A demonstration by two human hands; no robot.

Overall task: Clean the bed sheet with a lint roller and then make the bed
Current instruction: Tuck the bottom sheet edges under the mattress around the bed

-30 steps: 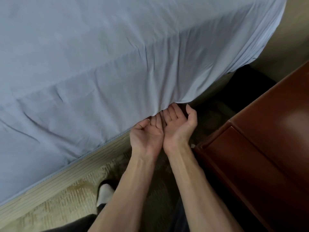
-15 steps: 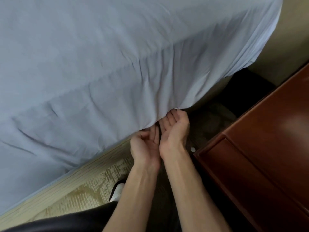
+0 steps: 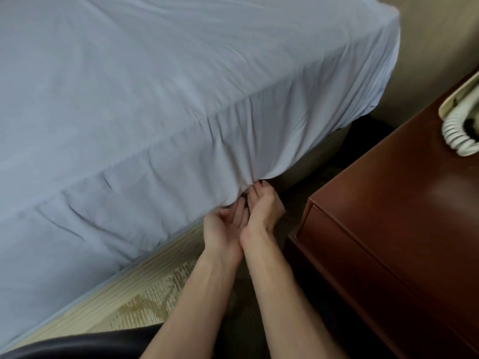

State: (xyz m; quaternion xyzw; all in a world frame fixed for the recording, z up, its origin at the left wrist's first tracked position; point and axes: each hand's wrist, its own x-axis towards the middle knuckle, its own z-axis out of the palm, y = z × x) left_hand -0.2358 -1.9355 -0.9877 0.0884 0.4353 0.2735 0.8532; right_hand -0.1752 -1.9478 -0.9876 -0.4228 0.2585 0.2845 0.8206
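— Down at the side of the bed, the bed sheet (image 3: 181,112) lies fairly smooth across the top and drapes over the edge. Its loose hem bunches just where the hands meet it.

— And the hands?

— Both palms up, side by side and touching, fingers fairly straight. The left hand (image 3: 224,229) and right hand (image 3: 263,207) have their fingertips under the hem. The cloth hides the tips, but nothing looks gripped.

— Tucking it in, then?

— I'd say so. To do it well, push the slack flat and deep between the mattress and the bed base (image 3: 145,288). Then work along toward the corner, so those gathers pull out rather than get trapped.

— Room to move?

— Tight. The nightstand (image 3: 388,242) stands near on the right, with a corded phone (image 3: 458,125) on it, so elbows should stay in.
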